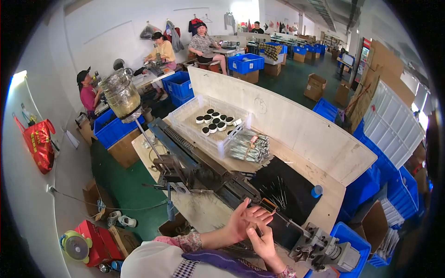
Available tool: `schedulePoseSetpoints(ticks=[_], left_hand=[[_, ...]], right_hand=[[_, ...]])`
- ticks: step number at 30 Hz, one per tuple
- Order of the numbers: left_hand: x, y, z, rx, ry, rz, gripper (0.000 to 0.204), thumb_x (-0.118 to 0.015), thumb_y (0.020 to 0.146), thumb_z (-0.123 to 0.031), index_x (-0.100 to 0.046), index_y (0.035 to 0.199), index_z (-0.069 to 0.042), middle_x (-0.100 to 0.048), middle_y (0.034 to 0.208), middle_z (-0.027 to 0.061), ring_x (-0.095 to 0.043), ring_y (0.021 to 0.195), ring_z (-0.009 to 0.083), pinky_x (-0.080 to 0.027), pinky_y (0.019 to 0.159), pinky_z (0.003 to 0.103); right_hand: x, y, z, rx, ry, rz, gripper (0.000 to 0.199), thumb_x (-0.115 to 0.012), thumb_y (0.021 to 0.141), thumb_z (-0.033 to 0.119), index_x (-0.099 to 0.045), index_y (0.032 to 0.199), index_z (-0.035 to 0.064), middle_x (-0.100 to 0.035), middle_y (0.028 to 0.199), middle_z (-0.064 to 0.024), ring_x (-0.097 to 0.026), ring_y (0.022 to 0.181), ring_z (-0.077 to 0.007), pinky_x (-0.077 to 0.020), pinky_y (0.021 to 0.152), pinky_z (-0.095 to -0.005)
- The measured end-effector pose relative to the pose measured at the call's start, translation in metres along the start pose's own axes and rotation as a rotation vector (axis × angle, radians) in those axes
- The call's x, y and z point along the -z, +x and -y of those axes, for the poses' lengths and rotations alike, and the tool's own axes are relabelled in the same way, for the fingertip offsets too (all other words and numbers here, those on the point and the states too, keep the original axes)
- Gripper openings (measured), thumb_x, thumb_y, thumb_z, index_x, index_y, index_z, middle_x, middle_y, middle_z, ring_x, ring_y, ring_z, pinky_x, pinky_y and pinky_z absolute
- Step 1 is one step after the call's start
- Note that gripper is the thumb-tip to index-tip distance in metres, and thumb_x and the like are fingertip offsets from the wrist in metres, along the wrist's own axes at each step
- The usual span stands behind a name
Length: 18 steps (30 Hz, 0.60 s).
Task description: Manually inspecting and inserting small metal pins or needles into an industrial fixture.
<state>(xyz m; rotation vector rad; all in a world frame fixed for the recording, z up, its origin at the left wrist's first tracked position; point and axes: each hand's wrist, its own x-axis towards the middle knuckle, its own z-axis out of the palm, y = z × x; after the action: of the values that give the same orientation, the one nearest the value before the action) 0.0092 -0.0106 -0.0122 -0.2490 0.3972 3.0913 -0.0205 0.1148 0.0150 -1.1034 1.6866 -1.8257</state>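
My left hand [243, 222] is turned palm up over the near edge of the machine, with its fingers stretched out. My right hand [265, 242] meets it, the thumb and fingers bent together over the left palm. Whatever lies between the right fingers is too small to make out. Just beyond the hands runs a long dark metal machine [225, 180], with a small yellow-edged part [268, 205] close to my fingertips. Several thin metal rods [279, 195] lie loose on a black mat [296, 185]. Behind them rests a bundle of similar rods [250, 147], tied together.
A translucent crate [183, 110] holds several white rolls with black tops [213, 126]. A blue cup [316, 191] stands at the mat's right edge. A clamp-like metal unit [320, 248] sits right of my hands. Coworkers [204, 44] sit at benches at the back, among blue bins [245, 63].
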Motion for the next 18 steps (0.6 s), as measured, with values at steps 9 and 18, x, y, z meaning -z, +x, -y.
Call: schedulePoseSetpoints(ticks=[9, 18], left_hand=[[0.003, 0.001, 0.002, -0.009, 0.027, 0.057, 0.075, -0.041, 0.093, -0.057, -0.034, 0.13, 0.008, -0.036, 0.136, 0.0231, -0.03, 0.136, 0.0345, -0.019, 0.118, 0.044], [-0.001, -0.001, 0.001, -0.011, 0.049, 0.087, 0.073, -0.036, 0.096, -0.056, -0.037, 0.134, 0.007, -0.04, 0.138, 0.0202, -0.033, 0.134, 0.0331, -0.023, 0.115, 0.044]], right_hand=[[0.0, -0.001, 0.009, -0.07, -0.012, 0.016, 0.027, -0.06, 0.092, 0.015, -0.06, 0.111, -0.0048, -0.067, 0.099, -0.0095, -0.058, 0.076, -0.0105, -0.0477, 0.074, -0.0263], [0.0, -0.001, 0.01, -0.074, -0.047, 0.023, 0.027, -0.059, 0.093, 0.014, -0.06, 0.112, -0.0043, -0.067, 0.091, -0.0079, -0.06, 0.075, -0.0099, -0.0485, 0.071, -0.0249]])
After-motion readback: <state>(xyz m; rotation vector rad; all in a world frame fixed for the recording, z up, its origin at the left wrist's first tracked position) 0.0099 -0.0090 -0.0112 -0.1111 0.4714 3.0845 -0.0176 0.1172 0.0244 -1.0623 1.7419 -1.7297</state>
